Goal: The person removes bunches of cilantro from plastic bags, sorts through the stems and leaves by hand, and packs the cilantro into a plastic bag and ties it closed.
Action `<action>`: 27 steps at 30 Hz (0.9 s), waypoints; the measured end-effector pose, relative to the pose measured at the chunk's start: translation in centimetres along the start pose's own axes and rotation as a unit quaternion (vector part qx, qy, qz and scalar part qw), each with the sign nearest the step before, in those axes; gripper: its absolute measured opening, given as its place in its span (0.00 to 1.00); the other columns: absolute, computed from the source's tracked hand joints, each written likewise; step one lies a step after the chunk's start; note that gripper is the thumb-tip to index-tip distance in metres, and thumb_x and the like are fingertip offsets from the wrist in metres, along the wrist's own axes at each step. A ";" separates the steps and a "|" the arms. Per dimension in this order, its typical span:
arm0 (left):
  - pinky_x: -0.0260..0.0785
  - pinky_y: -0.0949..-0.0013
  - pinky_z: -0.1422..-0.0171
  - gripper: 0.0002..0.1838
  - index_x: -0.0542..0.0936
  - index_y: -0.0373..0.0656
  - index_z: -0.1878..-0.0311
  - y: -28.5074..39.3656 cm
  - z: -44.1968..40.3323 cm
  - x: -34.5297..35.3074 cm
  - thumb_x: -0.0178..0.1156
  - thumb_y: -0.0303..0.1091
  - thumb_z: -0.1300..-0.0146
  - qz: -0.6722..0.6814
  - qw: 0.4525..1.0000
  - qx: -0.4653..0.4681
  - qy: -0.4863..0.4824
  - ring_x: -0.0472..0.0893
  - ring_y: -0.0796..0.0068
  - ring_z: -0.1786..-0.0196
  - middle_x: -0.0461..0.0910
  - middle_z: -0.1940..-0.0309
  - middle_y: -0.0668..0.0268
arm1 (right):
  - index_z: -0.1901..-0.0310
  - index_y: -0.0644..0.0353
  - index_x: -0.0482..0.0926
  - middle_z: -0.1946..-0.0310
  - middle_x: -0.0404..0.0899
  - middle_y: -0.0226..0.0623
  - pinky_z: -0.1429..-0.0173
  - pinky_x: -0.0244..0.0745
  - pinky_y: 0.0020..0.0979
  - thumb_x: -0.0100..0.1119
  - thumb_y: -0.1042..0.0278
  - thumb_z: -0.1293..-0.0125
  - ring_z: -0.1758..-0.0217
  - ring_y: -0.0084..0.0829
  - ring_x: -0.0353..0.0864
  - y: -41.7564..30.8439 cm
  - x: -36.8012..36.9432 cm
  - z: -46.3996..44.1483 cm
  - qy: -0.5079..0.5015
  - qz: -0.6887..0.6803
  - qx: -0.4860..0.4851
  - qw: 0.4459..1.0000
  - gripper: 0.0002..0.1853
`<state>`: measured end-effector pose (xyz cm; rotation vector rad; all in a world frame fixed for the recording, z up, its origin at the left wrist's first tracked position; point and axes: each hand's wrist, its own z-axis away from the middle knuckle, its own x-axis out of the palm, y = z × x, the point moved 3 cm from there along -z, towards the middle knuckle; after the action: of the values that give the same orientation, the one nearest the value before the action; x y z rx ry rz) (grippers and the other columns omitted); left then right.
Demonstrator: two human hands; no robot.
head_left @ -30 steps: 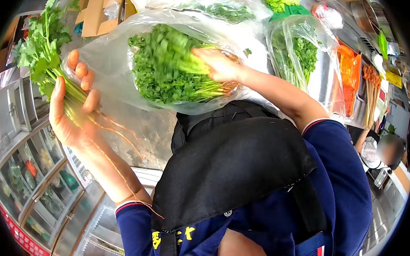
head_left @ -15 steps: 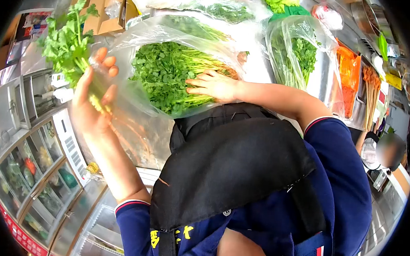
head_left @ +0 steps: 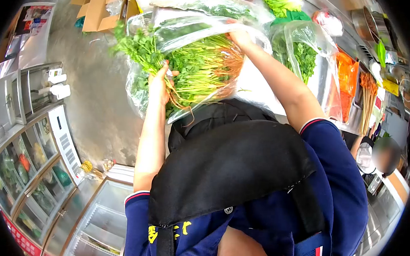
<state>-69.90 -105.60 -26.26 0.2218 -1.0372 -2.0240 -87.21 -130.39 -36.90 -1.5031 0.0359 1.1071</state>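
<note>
Head view, left hand (head_left: 159, 85) closed round herbs (head_left: 142, 49)

Just one cam here, worn on the head, looking forward and steeply down past the person's own black cap (head_left: 230, 171). Super wide round view with black corners. Chest and sleeves sit really close at the bottom, the counter (head_left: 262, 91) edge is a bit further off up top, and the glass-door fridge (head_left: 31, 174) is lower left.
</note>
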 end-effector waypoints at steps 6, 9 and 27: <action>0.60 0.79 0.85 0.17 0.71 0.33 0.51 1.1 0.6 0.9 0.54 0.32 0.42 0.075 0.997 0.008 -0.006 0.75 0.76 0.80 0.79 0.71 0.56 | 0.57 0.59 0.74 0.61 0.77 0.46 0.54 0.71 0.38 0.48 0.70 0.48 0.57 0.41 0.77 -7.6 0.1 4.5 -0.146 0.213 -0.072 0.963 0.15; 0.62 0.79 0.84 0.19 0.66 0.38 0.46 1.4 0.4 0.3 0.53 0.32 0.41 0.089 0.996 0.001 -0.025 0.76 0.74 0.75 0.76 0.60 0.56 | 0.60 0.59 0.77 0.61 0.77 0.48 0.54 0.72 0.36 0.50 0.72 0.50 0.56 0.41 0.77 -7.9 2.3 4.3 -0.181 0.287 -0.073 0.938 0.13; 0.65 0.81 0.81 0.24 0.61 0.47 0.40 9.4 5.6 0.6 0.50 0.28 0.40 0.254 0.948 0.108 -0.158 0.76 0.70 0.67 0.68 0.48 0.47 | 0.54 0.62 0.73 0.57 0.75 0.50 0.51 0.69 0.38 0.51 0.58 0.45 0.55 0.44 0.75 -7.7 2.1 6.0 -0.271 0.153 -0.057 0.949 0.20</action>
<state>-67.42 -105.66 -15.58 -0.2476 -1.3555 -1.5025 -85.17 -122.27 -31.43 -1.2712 -0.1843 1.7721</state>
